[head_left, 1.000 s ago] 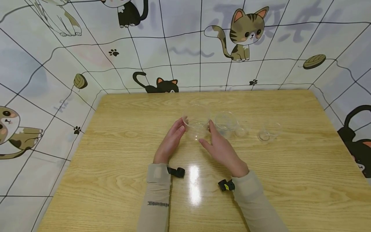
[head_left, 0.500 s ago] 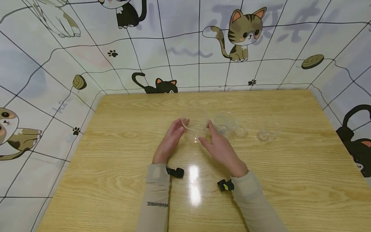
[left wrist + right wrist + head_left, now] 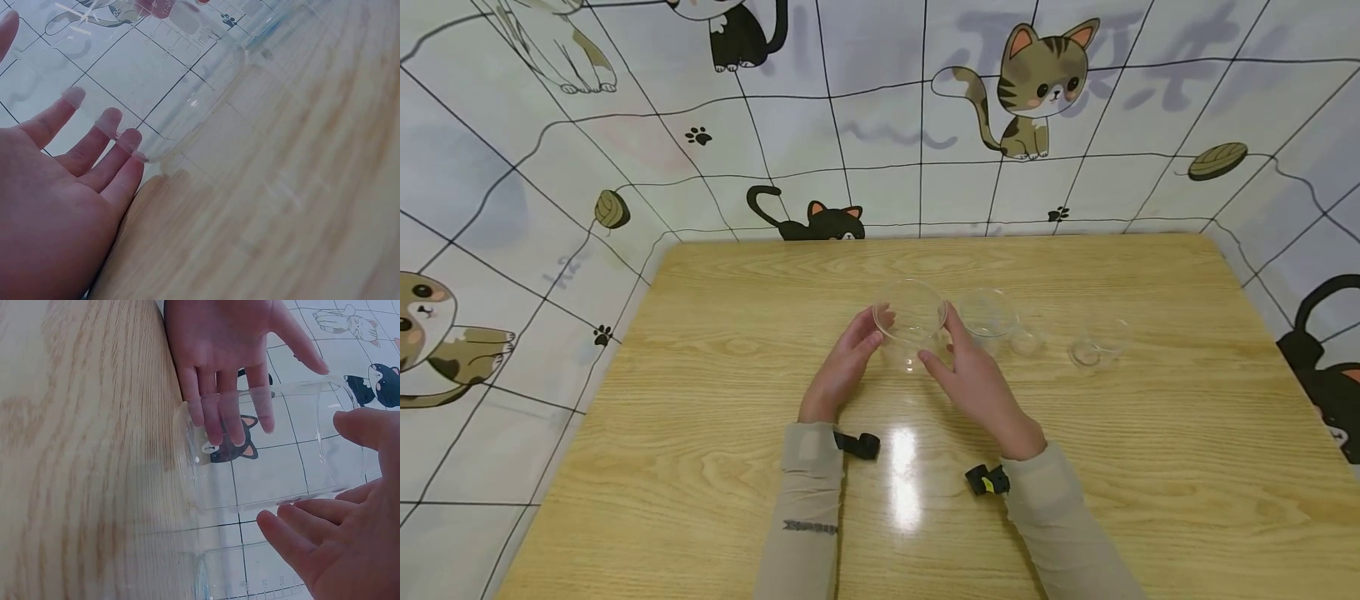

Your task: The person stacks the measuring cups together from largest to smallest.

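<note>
A large clear glass beaker [image 3: 910,321] stands upright on the wooden table, between both hands. On its left side, the left hand [image 3: 842,362] touches the glass with nearly straight fingers; the left wrist view shows the fingertips [image 3: 109,119] against the beaker wall [image 3: 206,103]. The right hand [image 3: 981,387] is at the opposite side, thumb toward the front and fingers along the glass. In the right wrist view, its fingertips [image 3: 269,519] lie right at the beaker's side [image 3: 281,450]. The left hand's fingers show through the glass in that view.
Just right of the large beaker stands a second glass beaker [image 3: 988,312], with printed measuring marks in the right wrist view. Beyond it are a small clear glass piece [image 3: 1026,340] and a flared clear glass vessel [image 3: 1090,350]. Cat-printed walls [image 3: 880,133] border the table [image 3: 722,467].
The large beaker's rim has come slightly down and toward me in the head view. Both hands stay beside it, nearly where they were. The other glassware has not moved.
</note>
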A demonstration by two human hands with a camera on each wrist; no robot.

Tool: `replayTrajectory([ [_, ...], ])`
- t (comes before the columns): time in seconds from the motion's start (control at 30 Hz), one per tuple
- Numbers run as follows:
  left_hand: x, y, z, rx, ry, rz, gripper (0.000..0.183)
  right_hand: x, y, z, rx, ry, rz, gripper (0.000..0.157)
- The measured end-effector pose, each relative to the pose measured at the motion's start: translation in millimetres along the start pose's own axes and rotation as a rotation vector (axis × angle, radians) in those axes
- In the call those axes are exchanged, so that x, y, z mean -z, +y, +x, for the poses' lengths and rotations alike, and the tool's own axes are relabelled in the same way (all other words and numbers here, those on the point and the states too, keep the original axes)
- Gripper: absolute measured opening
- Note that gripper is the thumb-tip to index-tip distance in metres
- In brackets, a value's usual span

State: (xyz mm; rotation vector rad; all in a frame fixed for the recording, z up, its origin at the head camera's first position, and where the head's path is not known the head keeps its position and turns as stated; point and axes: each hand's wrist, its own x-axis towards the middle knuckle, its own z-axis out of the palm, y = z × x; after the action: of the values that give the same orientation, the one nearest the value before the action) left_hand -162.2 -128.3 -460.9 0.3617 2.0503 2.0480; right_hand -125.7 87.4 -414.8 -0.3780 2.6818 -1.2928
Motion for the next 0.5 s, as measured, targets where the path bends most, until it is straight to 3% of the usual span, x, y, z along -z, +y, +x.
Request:
replayTrajectory([
  [0.23, -3.9, 16.9, -6.8, 0.031, -0.009, 0.022, 0.050, 0.9, -1.2, -0.6, 0.001, 0.005, 0.027, 0.078],
  [0.5, -3.3, 18.1, -7.4, 0.007, -0.022, 0.032, 0.053, 2.5, -2.6, -1.1, 0.007, 0.002, 0.019, 0.077],
])
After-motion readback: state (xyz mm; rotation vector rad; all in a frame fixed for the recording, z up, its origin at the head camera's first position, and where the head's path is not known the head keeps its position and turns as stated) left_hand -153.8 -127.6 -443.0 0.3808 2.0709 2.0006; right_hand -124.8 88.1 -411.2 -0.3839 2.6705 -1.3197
